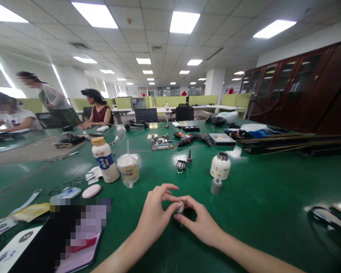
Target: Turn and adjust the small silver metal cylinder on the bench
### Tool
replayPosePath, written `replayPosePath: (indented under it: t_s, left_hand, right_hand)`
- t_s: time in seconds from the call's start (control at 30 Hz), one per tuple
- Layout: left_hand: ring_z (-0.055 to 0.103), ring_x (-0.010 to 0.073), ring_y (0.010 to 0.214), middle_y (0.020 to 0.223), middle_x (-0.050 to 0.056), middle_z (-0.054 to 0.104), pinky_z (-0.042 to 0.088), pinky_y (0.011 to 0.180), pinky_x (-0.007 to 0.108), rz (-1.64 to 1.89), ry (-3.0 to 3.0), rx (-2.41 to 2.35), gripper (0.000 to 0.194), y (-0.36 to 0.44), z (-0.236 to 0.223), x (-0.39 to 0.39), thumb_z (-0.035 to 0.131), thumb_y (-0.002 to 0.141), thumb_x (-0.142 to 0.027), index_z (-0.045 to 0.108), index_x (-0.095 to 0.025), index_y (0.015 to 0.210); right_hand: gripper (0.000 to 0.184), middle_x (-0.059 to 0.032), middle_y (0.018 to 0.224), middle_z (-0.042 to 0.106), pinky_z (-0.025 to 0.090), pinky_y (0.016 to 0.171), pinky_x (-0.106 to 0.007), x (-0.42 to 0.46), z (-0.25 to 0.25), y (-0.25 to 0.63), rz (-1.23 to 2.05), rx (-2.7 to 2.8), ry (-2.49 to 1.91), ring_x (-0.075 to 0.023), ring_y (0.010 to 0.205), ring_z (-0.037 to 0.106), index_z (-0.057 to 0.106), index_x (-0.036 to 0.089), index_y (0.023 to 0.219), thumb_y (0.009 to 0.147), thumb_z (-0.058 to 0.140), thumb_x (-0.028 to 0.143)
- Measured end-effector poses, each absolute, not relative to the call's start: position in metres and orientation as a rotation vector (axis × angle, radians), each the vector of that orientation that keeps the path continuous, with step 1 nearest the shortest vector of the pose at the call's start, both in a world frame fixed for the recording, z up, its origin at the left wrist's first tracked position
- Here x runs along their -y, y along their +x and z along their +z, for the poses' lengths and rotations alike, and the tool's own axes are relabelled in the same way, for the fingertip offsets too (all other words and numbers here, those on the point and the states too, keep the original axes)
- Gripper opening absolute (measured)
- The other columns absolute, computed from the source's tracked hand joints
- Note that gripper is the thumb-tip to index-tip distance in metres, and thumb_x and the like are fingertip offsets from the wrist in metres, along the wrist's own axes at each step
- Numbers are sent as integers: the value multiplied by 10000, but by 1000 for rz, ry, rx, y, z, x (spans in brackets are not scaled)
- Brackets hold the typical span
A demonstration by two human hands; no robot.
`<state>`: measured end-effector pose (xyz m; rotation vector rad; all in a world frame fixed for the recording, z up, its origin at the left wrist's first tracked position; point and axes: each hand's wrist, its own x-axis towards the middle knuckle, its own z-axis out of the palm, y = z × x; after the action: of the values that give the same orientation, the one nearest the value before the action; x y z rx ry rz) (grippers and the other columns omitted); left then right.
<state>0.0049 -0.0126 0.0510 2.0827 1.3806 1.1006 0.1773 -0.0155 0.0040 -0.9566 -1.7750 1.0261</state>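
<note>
Far left: person in white [15,115] seated at the table [147,235], another standing behind, a third in dark red [100,112] further along. Near left edge, a dark-framed tablet-like device [98,227], its display partly pixelated; just beyond it a pale pink oval object [91,191]. Next, bottle with tan cap and blue label [105,161], upright; just right of it, lidded plastic cup with straw [128,169].

Centre: left hand [156,206], thumb against a small metal piece [181,208]; whether its fingers close on the piece, cannot tell. Circuit board [161,142] well beyond. Metal piece sits between the two hands, near side of the table; contact with the surface hidden. Beyond it, small metal cup-like part with ring [181,165], dark stepped fitting [189,156] just beside. Right hand [201,222] clamped on the piece, thumb and forefinger at its sides.

Right: grey metal cylinder [216,187], upright, just in front of a cream jar [221,167] with face-like markings, mouth uncovered. Far right, black cable [319,214].
</note>
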Motion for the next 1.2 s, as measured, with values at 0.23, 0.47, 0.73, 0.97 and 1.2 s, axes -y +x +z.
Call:
replayPosePath:
  t_s: [0.23, 0.47, 0.73, 0.97, 1.2]
  left_hand:
    - [601, 239, 1082, 1072, 22, 731, 413, 942, 400, 1046, 2123, -1269, 374, 4, 43, 16, 602, 818, -139, 559, -270, 1166]
    - [562, 266, 1116, 1062, 39, 701, 383, 972, 443, 1141, 2153, -1330, 465, 3, 44, 15, 655, 785, -204, 506, -254, 1223]
    - [618, 242, 1024, 1014, 22, 736, 381, 948, 420, 1118, 2083, -1253, 454, 5, 43, 15, 628, 811, -175, 475, -253, 1231]
    - [649, 244, 975, 869, -10, 755, 390, 943, 413, 1171, 2019, -1298, 451, 4, 43, 11, 694, 789, -228, 489, -257, 1190]
    - [646, 260, 961, 843, -11, 783, 400, 901, 408, 1153, 2004, -1516, 402, -16, 31, -7, 709, 780, -233, 508, -243, 1129]
  right_hand:
    - [270, -19, 1027, 701, 490, 877, -330, 16, 3, 176, 1014, 1781, -945, -201, 959, 646, 619, 227, 1091, 828, 676, 205]
    - [308, -24, 1067, 691, 486, 898, -333, 17, 4, 176, 1027, 1776, -943, -200, 988, 640, 608, 227, 1128, 829, 675, 207]
    - [273, -22, 1031, 693, 485, 894, -341, 15, 1, 177, 1014, 1795, -952, -202, 976, 640, 609, 223, 1093, 828, 671, 191]
    - [302, -26, 1076, 689, 489, 898, -346, 15, 2, 177, 1029, 1797, -963, -205, 992, 638, 605, 235, 1133, 838, 671, 223]
    - [346, -29, 1092, 690, 471, 937, -359, 14, 4, 178, 1028, 1808, -1007, -208, 1013, 632, 604, 230, 1163, 827, 686, 241]
